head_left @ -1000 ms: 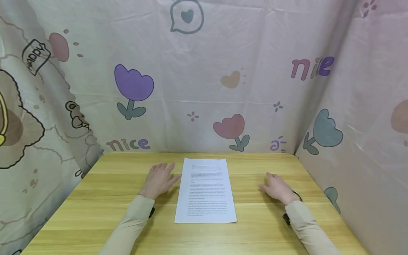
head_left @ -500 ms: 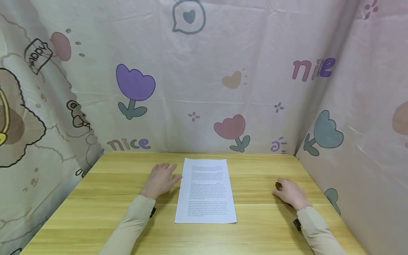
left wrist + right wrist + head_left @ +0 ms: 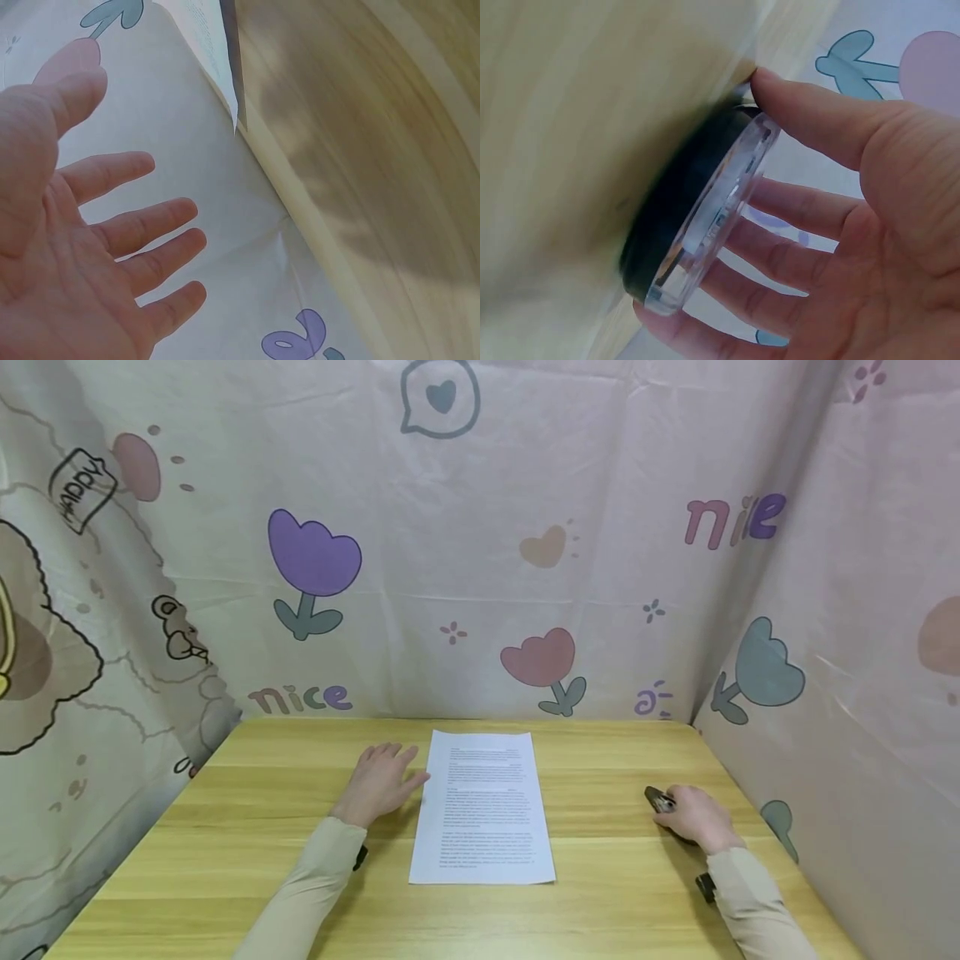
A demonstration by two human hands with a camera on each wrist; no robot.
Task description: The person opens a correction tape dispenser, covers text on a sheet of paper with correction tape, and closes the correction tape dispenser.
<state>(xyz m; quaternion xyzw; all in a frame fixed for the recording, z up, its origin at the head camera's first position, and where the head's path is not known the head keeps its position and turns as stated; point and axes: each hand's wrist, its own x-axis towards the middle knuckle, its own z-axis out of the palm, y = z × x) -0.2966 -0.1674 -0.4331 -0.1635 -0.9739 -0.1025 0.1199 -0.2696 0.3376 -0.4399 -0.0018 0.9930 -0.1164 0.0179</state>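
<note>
A printed paper sheet point(image 3: 483, 852) lies flat in the middle of the wooden table. My left hand point(image 3: 377, 785) hovers at the sheet's left edge with fingers spread, its thumb tip overlapping that edge in the head view. The left wrist view shows an empty palm point(image 3: 52, 247) and relaxed fingers. Further right, my right hand point(image 3: 701, 818) grips a small dark stapler point(image 3: 660, 800) from above. Seen from the right wrist, the stapler point(image 3: 697, 202) has a black body and a clear plastic side, pinched between thumb and fingers close over the table.
The light wooden table point(image 3: 600, 893) ends at a patterned curtain point(image 3: 450, 568) at the back, with more curtain on both sides. Each wrist wears a small black device, partly under the sleeve.
My right hand has moved right and slightly nearer to me, and it now grips the stapler, whose front end shows past the fingers. The left hand has hardly moved; the sheet stays put.
</note>
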